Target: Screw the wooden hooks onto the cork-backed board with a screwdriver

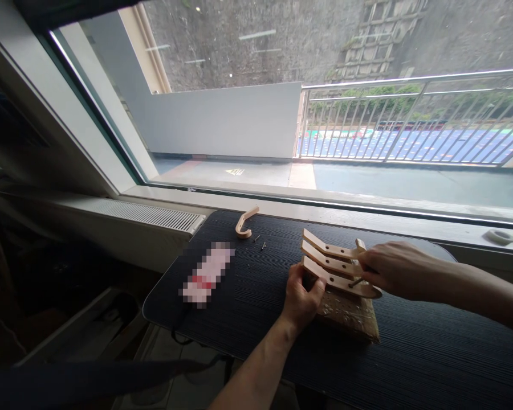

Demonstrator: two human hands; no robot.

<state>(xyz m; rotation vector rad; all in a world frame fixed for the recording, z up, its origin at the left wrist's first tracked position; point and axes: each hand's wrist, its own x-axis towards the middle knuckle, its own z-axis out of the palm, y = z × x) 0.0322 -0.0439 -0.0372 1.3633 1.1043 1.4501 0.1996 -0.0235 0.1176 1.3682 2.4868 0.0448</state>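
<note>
Three pale wooden hooks (pixel 331 265) lie side by side across a rough wooden block (pixel 346 316), each with dark holes along its flat part. My left hand (pixel 301 296) grips the angled end of the nearest hook, thumb on top and fingers around its far side. Over the curled ends, my right hand (pixel 389 266) is closed. A thin metal shaft, like a screw (pixel 356 282), runs from beneath its fingers to a hole in the nearest hook. My palm hides whatever else is held there.
On the dark ribbed table (pixel 248 307) lie another wooden hook (pixel 244 223), two small screws (pixel 263 246) and a blurred-out pink object (pixel 209 276). A windowsill (pixel 282 212) borders the table's far side; a roll of tape (pixel 499 236) sits at its right. A vented ledge (pixel 154 213) adjoins on the left.
</note>
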